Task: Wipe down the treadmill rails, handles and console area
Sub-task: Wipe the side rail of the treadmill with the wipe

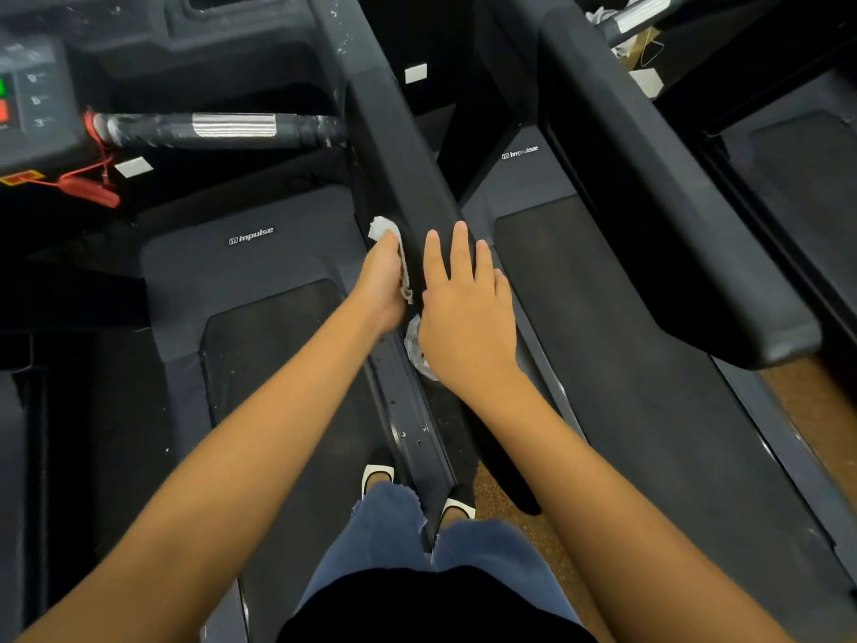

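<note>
Head view, one frame only.

- Right side handrail (408, 178) of the near treadmill runs from upper centre down to mid-frame. This is the part being worked on.
- Left hand (382, 280), just left of centre, grips a white cloth (387, 234). Its fingers curl round the cloth and press it against the rail's inner face. The fingertips are hidden. A corner of cloth sticks out above the hand.
- Right hand (463, 313) lies flat on top of the rail beside it, fingers (459, 252) straight and slightly spread. Judged to be bracing the body or steadying the rail against the wiping pressure.
- Crumpled clear plastic (414, 345) shows under the heel of the right hand. Cannot tell whether it is held.
- Console (37, 99) and front handle (232, 127) are at upper left, well apart from both hands. The handle looks smudged, so it is probably not yet wiped
</note>
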A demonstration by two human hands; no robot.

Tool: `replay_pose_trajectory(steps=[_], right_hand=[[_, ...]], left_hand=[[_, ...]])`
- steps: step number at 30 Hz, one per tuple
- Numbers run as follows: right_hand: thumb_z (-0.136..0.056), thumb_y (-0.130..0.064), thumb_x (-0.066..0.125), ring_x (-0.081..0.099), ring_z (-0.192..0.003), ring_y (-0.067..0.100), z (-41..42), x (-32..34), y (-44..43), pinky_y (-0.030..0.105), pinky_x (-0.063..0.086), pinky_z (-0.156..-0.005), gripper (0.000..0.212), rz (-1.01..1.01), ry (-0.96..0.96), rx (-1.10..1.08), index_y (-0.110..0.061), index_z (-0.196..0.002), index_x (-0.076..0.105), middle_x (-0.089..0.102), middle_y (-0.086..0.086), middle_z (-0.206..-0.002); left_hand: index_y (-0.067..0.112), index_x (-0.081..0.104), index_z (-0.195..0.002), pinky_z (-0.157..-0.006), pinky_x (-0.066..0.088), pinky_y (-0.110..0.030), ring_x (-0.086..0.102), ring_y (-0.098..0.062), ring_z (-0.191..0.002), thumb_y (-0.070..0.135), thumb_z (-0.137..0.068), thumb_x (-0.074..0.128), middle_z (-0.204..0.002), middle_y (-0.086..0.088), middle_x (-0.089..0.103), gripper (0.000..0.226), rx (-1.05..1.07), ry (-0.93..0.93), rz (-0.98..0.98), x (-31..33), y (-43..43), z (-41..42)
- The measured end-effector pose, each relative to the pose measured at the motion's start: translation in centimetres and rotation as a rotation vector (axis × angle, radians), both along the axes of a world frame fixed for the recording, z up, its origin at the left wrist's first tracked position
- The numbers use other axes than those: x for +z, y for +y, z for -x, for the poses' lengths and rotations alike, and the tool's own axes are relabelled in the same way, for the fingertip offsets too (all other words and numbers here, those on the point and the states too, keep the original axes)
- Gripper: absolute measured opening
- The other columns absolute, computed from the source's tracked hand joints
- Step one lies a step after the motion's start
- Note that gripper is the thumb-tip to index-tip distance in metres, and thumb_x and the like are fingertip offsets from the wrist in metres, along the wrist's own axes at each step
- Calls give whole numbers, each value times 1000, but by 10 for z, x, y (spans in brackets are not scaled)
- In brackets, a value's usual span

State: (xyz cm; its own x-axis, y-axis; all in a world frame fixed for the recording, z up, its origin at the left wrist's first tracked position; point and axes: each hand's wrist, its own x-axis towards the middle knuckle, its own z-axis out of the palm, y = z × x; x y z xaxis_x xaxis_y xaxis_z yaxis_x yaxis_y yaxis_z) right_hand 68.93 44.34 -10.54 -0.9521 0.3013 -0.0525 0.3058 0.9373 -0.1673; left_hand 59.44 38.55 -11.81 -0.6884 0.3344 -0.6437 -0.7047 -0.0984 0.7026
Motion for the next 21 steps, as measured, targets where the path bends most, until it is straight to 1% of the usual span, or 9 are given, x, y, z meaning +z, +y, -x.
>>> replay_pose_trajectory(steps=[1,4,5,7,10,12,14,18,21], right_hand=[[-98,-27,44,8,-148,37,-2,1,2,48,22,-117,71,10,-1,11,-14,-154,2,-2,16,-161],[-101,-28,40,7,-148,36,-8,2,8,47,23,-117,66,32,5,54,-14,-154,4,-1,14,-162],[-101,-28,39,7,-148,36,-9,2,10,47,23,-117,65,46,9,65,-15,-154,5,-1,14,-162],[-101,-29,39,7,-148,36,-10,3,12,47,24,-117,64,65,8,74,-16,-154,6,0,14,-162],[-100,-30,41,6,-148,36,-13,5,13,47,24,-117,66,88,10,80,-16,-154,7,1,13,-162],[-100,-29,40,5,-149,33,-15,6,15,46,23,-118,63,138,28,88,-17,-154,10,1,11,-162],[-101,-24,40,6,-149,29,-15,6,19,43,21,-118,57,272,93,71,-18,-153,19,6,8,-162],[-100,-10,41,22,-146,16,-15,4,30,24,18,-116,45,691,285,-84,-13,-145,41,28,3,-157],[-100,-8,39,21,-146,15,-16,4,31,17,16,-111,45,707,262,-87,-12,-145,42,26,3,-158]], left_hand=[[17,61,-90,-85,54,-36,66,-18,-93,46,-100,33,-90,-1,69,42,7,9,20,-3,4,0],[20,51,-68,-63,47,-28,55,-13,-65,33,-96,36,-62,6,59,34,-48,42,60,-13,0,-32],[22,51,-69,-63,47,-29,56,-14,-65,32,-96,36,-63,6,59,33,-92,61,70,-19,-4,-51],[23,58,-84,-70,48,-31,60,-17,-75,40,-101,33,-77,4,65,35,-164,112,42,-26,-12,-91],[21,59,-100,-70,40,-30,51,-19,-76,49,-101,30,-82,-2,60,40,-181,129,11,-31,-13,-102],[17,59,-108,-79,44,-33,58,-23,-97,45,-102,25,-103,-9,63,45,-159,88,0,-30,-9,-77],[15,59,-115,-84,49,-30,61,-20,-111,43,-103,20,-114,-6,67,49,-78,45,21,-20,-3,-52],[22,66,-96,-71,54,-26,68,-11,-89,34,-103,25,-90,3,74,44,-17,100,62,-15,2,-60],[12,60,-79,-64,51,-17,62,-12,-71,33,-104,28,-66,1,65,46,-76,54,79,-20,-2,-111]])
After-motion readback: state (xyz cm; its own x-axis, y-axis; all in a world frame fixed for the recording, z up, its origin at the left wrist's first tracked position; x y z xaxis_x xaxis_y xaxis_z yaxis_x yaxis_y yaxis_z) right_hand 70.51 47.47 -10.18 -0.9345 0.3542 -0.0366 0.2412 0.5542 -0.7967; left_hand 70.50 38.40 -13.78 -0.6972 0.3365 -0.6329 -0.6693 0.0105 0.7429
